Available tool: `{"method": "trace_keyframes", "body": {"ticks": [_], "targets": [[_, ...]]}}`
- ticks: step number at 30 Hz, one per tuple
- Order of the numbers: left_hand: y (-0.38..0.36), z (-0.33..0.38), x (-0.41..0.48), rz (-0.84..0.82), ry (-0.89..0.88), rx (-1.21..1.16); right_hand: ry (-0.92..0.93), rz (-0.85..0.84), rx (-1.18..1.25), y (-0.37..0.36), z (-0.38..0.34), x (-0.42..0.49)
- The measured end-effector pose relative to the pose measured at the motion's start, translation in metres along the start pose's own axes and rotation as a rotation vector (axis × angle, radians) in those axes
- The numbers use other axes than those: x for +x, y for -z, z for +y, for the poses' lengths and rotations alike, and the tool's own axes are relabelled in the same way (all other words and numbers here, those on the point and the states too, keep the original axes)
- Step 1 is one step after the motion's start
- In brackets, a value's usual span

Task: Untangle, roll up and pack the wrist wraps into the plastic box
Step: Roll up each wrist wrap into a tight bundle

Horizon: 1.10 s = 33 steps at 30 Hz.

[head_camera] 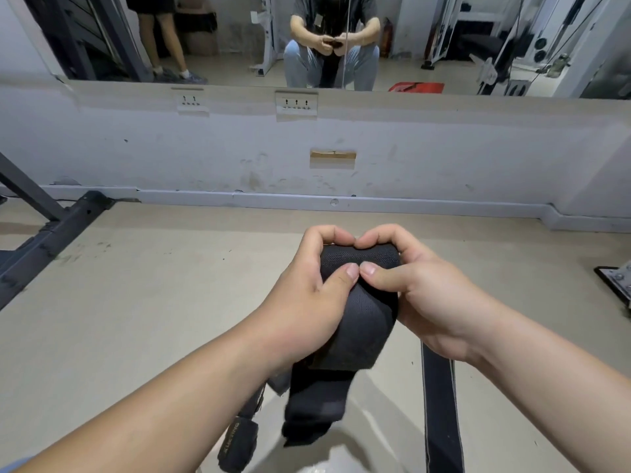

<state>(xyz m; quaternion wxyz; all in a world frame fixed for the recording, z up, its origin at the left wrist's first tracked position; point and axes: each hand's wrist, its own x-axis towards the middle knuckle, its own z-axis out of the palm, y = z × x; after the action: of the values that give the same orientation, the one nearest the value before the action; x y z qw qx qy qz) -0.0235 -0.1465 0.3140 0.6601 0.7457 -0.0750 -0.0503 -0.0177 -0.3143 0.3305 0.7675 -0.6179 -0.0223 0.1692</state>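
Both hands grip one black woven fabric wrist wrap point(363, 319), held above the beige floor point(136, 319) in front of the person. On the left hand point(307, 298) and the right hand point(433, 302), the fingers curl over the far side of the rolled part, and the two thumb tips press side by side, touching, on its near face. A loose tail of the wrap hangs down between the wrists. Beneath it dangles more black fabric point(314, 404), blurred; I cannot tell if it is the same wrap. A second black wrap with gold lettering point(239, 438) lies at lower left. A long black strap with pale stitched edges point(440, 404) lies on the floor to the right.
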Motion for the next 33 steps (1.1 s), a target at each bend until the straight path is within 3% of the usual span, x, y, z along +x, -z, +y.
{"method": "trace_keyframes", "body": {"ticks": [3, 5, 9, 11, 15, 18, 22, 28, 33], "targets": [[0.000, 0.004, 0.005, -0.005, 0.192, -0.355, 0.114, 0.004, -0.118, -0.001, 0.004, 0.004], [0.001, 0.003, 0.009, -0.046, 0.302, -0.471, 0.210, 0.000, -0.261, -0.001, 0.008, 0.006], [0.001, -0.003, 0.009, -0.090, 0.319, -0.219, 0.276, 0.043, -0.490, 0.002, 0.011, 0.004], [0.001, -0.001, 0.009, -0.065, 0.271, -0.239, 0.234, 0.042, -0.411, -0.002, 0.009, 0.002], [0.001, -0.004, 0.010, -0.011, 0.151, -0.243, -0.029, 0.020, -0.045, -0.003, 0.002, 0.003], [0.002, -0.001, 0.006, -0.043, 0.075, -0.157, -0.148, 0.020, -0.085, 0.003, 0.003, 0.006], [0.003, -0.002, 0.003, -0.051, -0.020, 0.004, -0.054, 0.025, -0.142, 0.004, 0.004, 0.008], [0.000, 0.000, 0.009, -0.074, 0.268, -0.417, 0.114, 0.054, -0.066, 0.001, 0.010, 0.007], [-0.002, -0.005, 0.008, -0.072, 0.322, -0.116, 0.122, 0.028, -0.200, 0.002, 0.011, 0.005]]}}
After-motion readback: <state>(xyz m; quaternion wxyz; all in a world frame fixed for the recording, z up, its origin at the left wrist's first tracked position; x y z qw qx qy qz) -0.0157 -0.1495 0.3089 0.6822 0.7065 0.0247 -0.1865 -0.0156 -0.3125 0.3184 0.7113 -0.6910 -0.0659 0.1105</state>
